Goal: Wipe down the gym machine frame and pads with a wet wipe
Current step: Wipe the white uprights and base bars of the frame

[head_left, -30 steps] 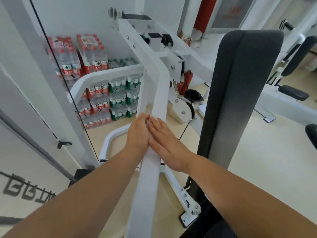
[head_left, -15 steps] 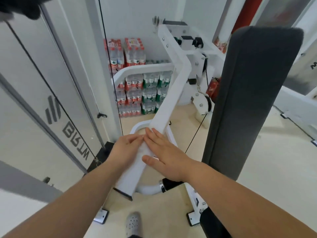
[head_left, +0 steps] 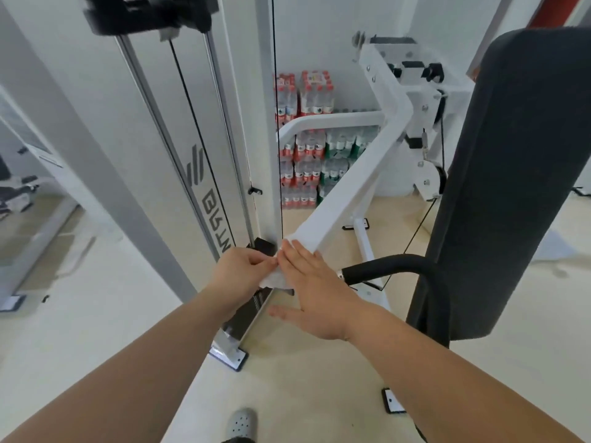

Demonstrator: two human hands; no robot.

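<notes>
A white square-tube arm (head_left: pixel 348 193) of the gym machine slopes down toward me and ends near my hands. A white wet wipe (head_left: pixel 274 276) is draped over that lower end. My left hand (head_left: pixel 243 273) pinches the wipe's left edge with curled fingers. My right hand (head_left: pixel 315 295) lies flat on the wipe and the arm's end, fingers straight, thumb spread. A tall dark back pad (head_left: pixel 511 174) stands upright at the right. A black foam handle (head_left: pixel 383 265) curves out from under the arm, right of my right hand.
A white weight-stack tower (head_left: pixel 198 161) with guide rods and a cable rises at the left. Shrink-wrapped packs of water bottles (head_left: pixel 307 148) are stacked against the back wall. A pulley (head_left: pixel 428 179) hangs beside the pad. My grey shoe (head_left: pixel 241 423) shows on the beige floor.
Both hands slid down the sloping arm with the wipe to its lower end. The view swung left, bringing the weight tower into sight.
</notes>
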